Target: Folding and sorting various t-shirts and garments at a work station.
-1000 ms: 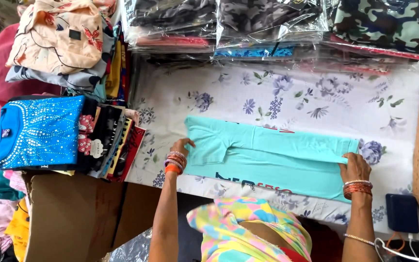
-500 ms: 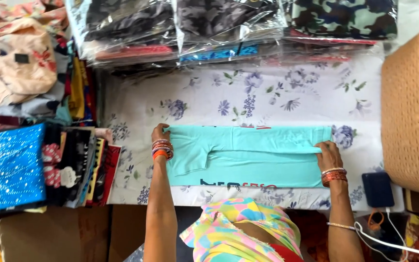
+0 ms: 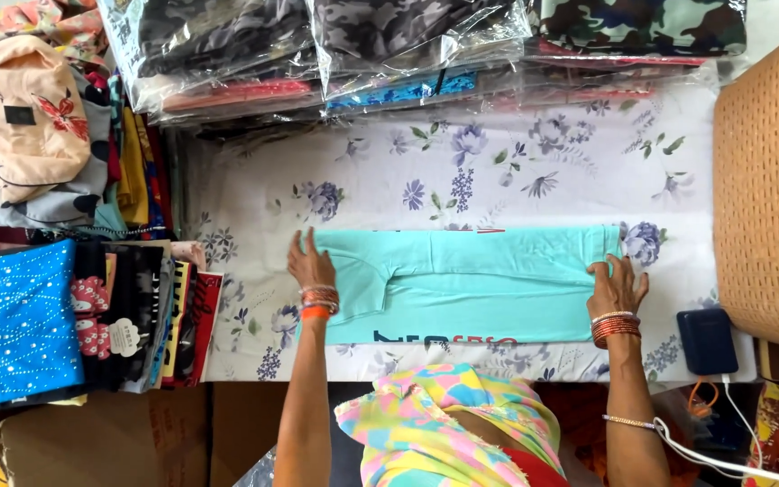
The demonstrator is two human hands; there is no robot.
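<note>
- Your left hand (image 3: 309, 264) lies flat on the left end of the folded turquoise garment (image 3: 471, 284), fingers spread and pressing down, gripping nothing.
- Your right hand (image 3: 618, 287) rests palm-down on the garment's right end, fingers splayed apart, nothing clamped in them.
- The garment lies lengthwise between your hands on the floral sheet (image 3: 516, 171), its upper layer folded over the lower one, with dark lettering along its near edge.
- Both wrists carry stacked orange-red bangles (image 3: 613, 328).
- Plastic-wrapped camouflage clothes (image 3: 407, 36) sit stacked along the far edge of the sheet.
- A blue sequinned top (image 3: 13, 325) crowns the pile of folded clothes well to your left.
- A woven basket (image 3: 768, 189) stands at the right; a dark power bank (image 3: 707, 342) lies just beside your right wrist.
</note>
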